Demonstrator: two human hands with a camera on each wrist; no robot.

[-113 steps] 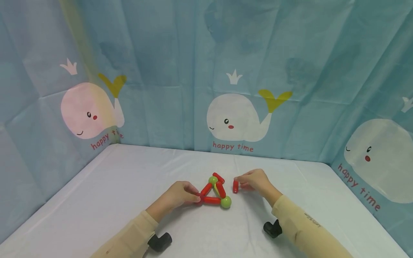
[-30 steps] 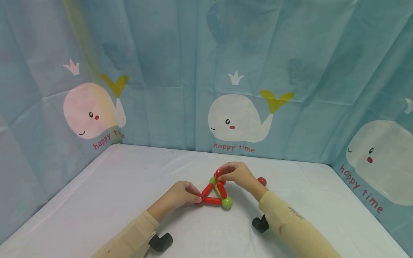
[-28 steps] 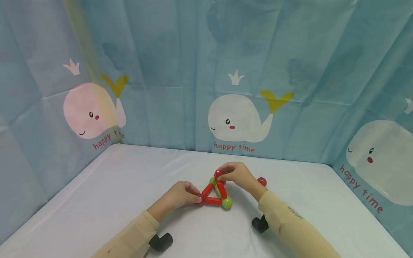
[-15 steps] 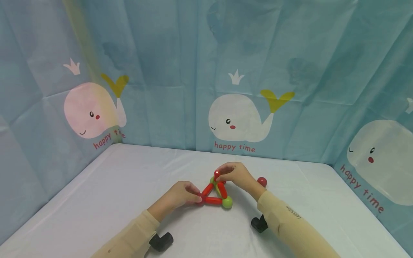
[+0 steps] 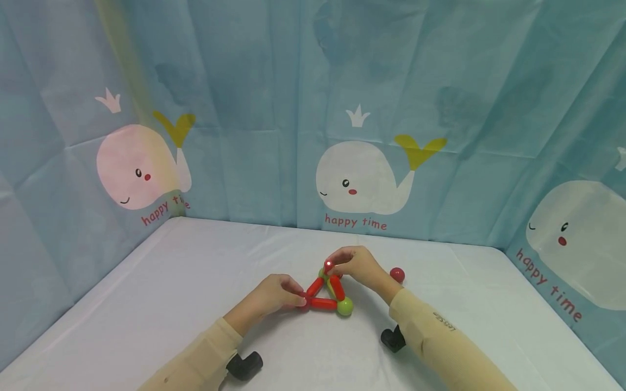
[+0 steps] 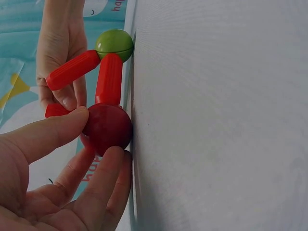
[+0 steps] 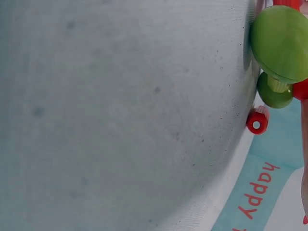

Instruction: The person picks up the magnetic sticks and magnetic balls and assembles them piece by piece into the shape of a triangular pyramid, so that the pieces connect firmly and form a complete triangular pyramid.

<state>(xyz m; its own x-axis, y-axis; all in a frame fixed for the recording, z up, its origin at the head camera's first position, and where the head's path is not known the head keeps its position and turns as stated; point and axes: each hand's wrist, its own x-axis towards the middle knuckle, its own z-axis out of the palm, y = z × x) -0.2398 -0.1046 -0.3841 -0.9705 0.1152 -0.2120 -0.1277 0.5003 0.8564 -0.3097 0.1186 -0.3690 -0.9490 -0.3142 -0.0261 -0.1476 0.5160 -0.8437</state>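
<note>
My left hand (image 5: 275,293) grips a red ball (image 6: 109,127) at the near left corner of a triangle of rods and balls, probably a magnetic set, on the white table. A red rod (image 5: 324,304) runs from it to a green ball (image 5: 345,307); another red rod (image 5: 315,287) leads toward the far green ball (image 5: 321,273). From the near green ball a red rod (image 6: 72,70) slants upward. Above the far ball, my right hand (image 5: 357,265) pinches a red rod (image 5: 329,266), tilted up; whether they touch is hidden.
A loose red ball (image 5: 397,275) lies right of my right wrist. One loose red rod (image 7: 257,121) rests on the table by the far green ball. Blue whale-print curtain (image 5: 244,163) stands behind the white table (image 5: 195,293). Black pieces (image 5: 245,366) hang under both cuffs.
From right of the triangle, my right hand has moved left with a red rod, over the far green ball. Over the last second that rod shifted slightly left. My left hand has stayed put.
</note>
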